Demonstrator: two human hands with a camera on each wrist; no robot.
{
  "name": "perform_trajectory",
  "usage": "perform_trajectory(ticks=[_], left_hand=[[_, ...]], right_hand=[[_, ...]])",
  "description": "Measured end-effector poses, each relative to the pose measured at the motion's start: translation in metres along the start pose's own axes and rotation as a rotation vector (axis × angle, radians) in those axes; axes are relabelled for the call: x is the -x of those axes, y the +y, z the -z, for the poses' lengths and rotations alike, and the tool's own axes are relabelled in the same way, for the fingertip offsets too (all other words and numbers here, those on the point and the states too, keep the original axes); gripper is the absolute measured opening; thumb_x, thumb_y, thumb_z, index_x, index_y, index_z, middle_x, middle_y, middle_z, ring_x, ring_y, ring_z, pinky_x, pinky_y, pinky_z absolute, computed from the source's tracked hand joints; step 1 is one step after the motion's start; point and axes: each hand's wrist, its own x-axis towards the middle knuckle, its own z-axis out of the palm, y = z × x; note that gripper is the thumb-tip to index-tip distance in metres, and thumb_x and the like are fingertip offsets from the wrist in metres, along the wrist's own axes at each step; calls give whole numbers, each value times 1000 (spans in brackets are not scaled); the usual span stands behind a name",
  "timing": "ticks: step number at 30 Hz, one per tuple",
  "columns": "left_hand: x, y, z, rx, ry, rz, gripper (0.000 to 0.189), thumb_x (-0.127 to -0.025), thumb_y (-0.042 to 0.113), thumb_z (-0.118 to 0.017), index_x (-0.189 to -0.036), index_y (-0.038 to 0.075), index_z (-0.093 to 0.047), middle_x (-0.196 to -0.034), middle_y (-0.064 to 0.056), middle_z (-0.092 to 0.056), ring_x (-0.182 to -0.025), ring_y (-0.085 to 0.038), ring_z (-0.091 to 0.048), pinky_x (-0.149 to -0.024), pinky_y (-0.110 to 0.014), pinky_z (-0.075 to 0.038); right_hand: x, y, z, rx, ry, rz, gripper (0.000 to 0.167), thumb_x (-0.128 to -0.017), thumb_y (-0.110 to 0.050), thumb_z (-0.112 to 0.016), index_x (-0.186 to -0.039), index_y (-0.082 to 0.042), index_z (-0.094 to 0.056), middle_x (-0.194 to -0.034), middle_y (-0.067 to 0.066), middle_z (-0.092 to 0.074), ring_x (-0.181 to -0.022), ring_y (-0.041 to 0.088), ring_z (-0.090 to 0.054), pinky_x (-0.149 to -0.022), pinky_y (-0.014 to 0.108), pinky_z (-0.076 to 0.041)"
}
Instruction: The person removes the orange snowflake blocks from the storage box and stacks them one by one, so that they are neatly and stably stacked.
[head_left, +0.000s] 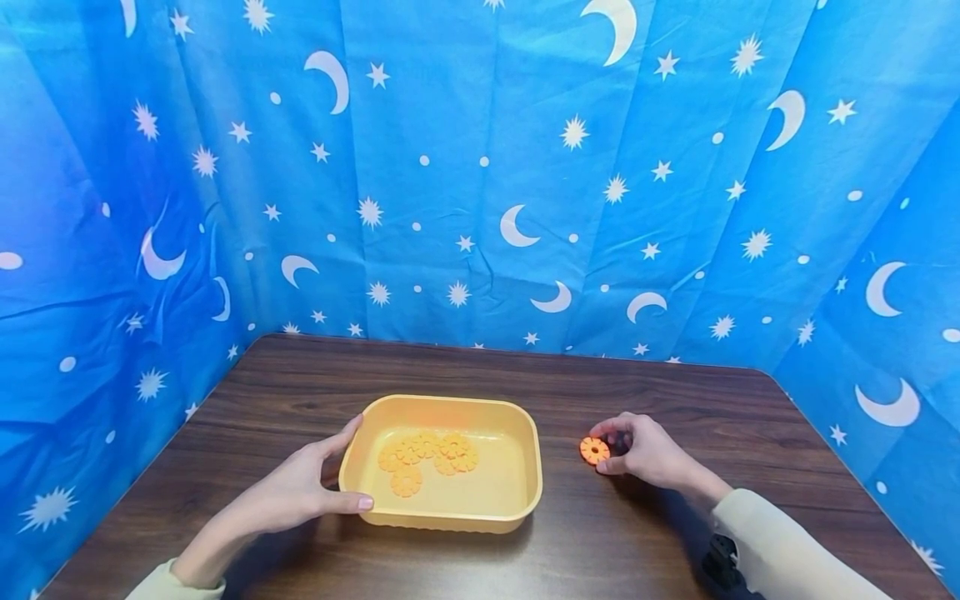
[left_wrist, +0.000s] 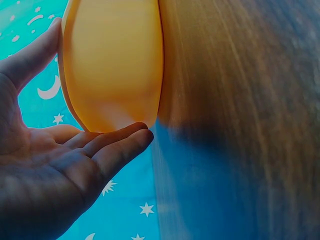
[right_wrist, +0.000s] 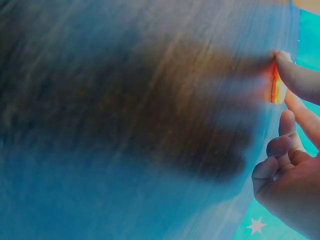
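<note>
A yellow plastic basin (head_left: 487, 492) with rounded corners stands on the table. Inside it, toward its left half, lie several orange notched discs (head_left: 406, 480), some overlapping. My left hand (head_left: 288, 492) grips the basin's left end, thumb at the near corner and fingers at the far one. The left wrist view shows this hand (left_wrist: 55, 155) spread around the basin's end wall (left_wrist: 115, 65). To the right of the basin, my right hand (head_left: 648, 450) pinches one orange disc (head_left: 583, 451) by its edge, thumb nearer me. From the right wrist, that disc (right_wrist: 274, 90) appears edge-on.
The dark wood-grain table (head_left: 645, 392) carries all of this. Blue cloth (head_left: 465, 192) with white moons and stars hangs behind the table and along both sides. A dark object (head_left: 722, 560) is at the right sleeve's cuff.
</note>
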Motion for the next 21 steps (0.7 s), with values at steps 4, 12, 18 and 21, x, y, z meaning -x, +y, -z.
perform_trajectory(ticks=[4,12,18,21], left_hand=[[0,1,0,-4,2,7,115,-83,36,-90,-166,-3,-20,-168,-28,-27,-147,-47,-39,-107,-52,-50],[1,2,0,3,3,6,115,-83,35,-90,-166,-2,-20,-167,-28,-30,-146,-46,-43,-107,-52,-50],[1,2,0,14,0,5,115,-83,35,-90,-166,-1,-20,-167,-28,-29,-145,-46,-43,-106,-50,-51],[1,2,0,14,-1,8,115,-83,35,-91,-166,-1,-19,-167,-28,-29,-145,-46,-43,-106,-50,-51]], right_hand=[[0,1,0,11,2,-1,40,-80,-5,-92,-117,-3,-75,-100,7,-60,-88,26,-53,-73,33,-50],[1,1,1,16,-6,-4,43,-80,-8,-92,-120,-2,-75,-100,7,-61,-89,26,-52,-73,33,-48],[1,-2,5,6,-12,7,48,-81,-9,-92,-125,-2,-73,-99,8,-60,-86,27,-53,-69,32,-47],[1,-6,5,2,-10,12,49,-81,-9,-91,-126,-2,-73,-101,8,-62,-87,26,-54,-69,32,-48]])
